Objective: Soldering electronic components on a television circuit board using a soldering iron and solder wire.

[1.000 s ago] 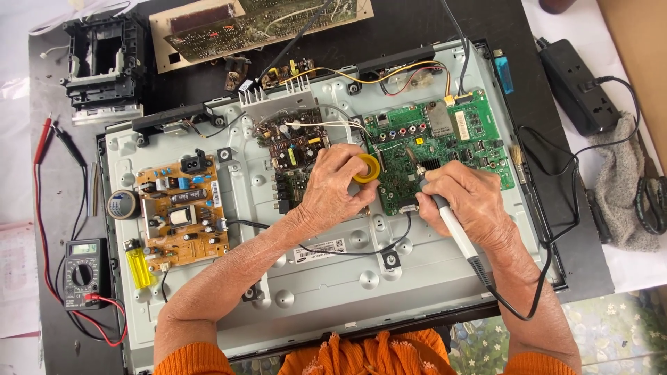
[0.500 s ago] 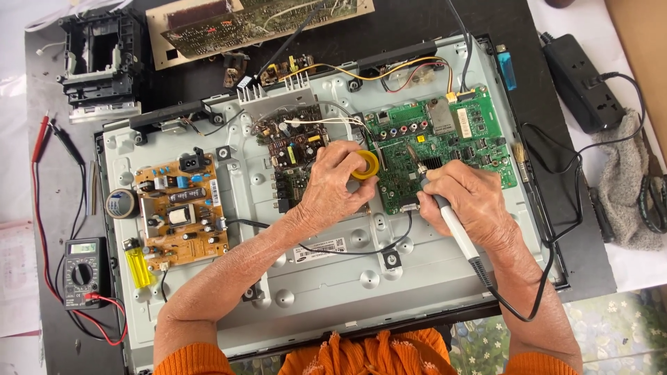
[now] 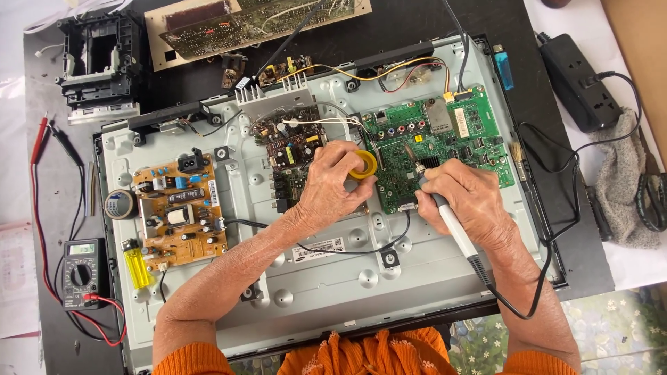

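My left hand (image 3: 332,184) grips a small yellow roll (image 3: 364,165), tape or solder I cannot tell, held against the left edge of the green circuit board (image 3: 455,135). My right hand (image 3: 464,198) holds a white-handled soldering iron (image 3: 451,222) like a pen, its tip hidden under my fingers on the lower part of that board. The iron's black cord (image 3: 535,292) trails toward my body and loops right. Both hands rest over the grey metal back panel of an opened television (image 3: 333,278).
A tan power board (image 3: 177,212) sits at the panel's left, with a yellow lighter (image 3: 137,264) and a tape roll (image 3: 121,204) beside it. A multimeter (image 3: 80,272) with red leads lies far left. A black power strip (image 3: 578,82) and a grey cloth (image 3: 625,187) lie right.
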